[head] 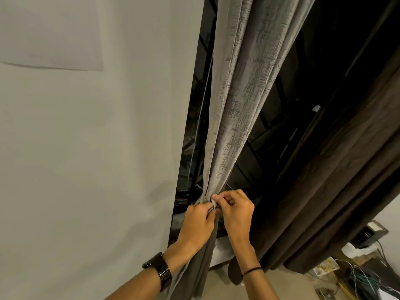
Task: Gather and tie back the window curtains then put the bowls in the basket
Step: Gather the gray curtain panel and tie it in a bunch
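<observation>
Dark window [287,135] behind grey curtain [238,94]

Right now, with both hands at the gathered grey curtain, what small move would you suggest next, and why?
Probably pull the pale tie snug: left hand and right hand both pinch it round the gathered grey curtain, and no knot shows.

The left hand [198,221] bears a glossy black link-band watch [159,271] at its wrist; the right hand [236,213], a thin black band [251,271].
</observation>
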Demonstrator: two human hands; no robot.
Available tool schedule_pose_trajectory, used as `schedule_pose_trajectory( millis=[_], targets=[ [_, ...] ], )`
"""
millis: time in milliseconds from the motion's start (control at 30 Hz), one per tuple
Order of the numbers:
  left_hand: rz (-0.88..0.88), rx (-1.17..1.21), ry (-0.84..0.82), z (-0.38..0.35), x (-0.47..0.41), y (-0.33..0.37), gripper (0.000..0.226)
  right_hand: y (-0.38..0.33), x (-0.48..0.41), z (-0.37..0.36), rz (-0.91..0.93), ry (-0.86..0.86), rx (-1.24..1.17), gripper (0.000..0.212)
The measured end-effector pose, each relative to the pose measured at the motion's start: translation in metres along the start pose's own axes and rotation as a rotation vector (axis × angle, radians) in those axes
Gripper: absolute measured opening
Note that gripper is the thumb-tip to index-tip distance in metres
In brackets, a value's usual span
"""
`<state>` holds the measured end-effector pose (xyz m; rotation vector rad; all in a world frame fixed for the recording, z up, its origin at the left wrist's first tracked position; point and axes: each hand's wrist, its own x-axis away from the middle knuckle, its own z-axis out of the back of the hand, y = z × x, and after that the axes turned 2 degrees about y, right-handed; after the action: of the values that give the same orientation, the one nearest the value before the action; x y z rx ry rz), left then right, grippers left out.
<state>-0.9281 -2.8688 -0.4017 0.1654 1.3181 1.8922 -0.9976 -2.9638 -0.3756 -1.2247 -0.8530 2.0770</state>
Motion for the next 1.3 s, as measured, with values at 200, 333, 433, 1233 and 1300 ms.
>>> schedule_pose_trajectory(
  millis=[200,333,433,1233,1300],
  targets=[
    [0.162,0.222,0.02,0.006,0.0,0.005,0.032,0.003,0.01,0.01,-0.212,-0.231,-0.264,0.017],
    [0.126,0.274,-0.042,0.01,0.005,0.006,0.023,-0.01,0.008,0.007,-0.513,-0.144,-0.371,0.029],
    [0.127,0.333,-0.062,0.01,0.009,-0.001,0.025,-0.021,0.018,0.004,-0.717,-0.14,-0.618,0.042],
    [-0.177,-0.129,0.032,0.019,-0.008,-0.005,0.011,-0.015,0.014,0.01,-0.961,-0.039,-0.688,0.004],
    [-0.183,-0.147,0.04,0.019,-0.015,-0.008,0.011,-0.015,0.014,0.013,-1.038,-0.033,-0.968,0.011]
  ],
)
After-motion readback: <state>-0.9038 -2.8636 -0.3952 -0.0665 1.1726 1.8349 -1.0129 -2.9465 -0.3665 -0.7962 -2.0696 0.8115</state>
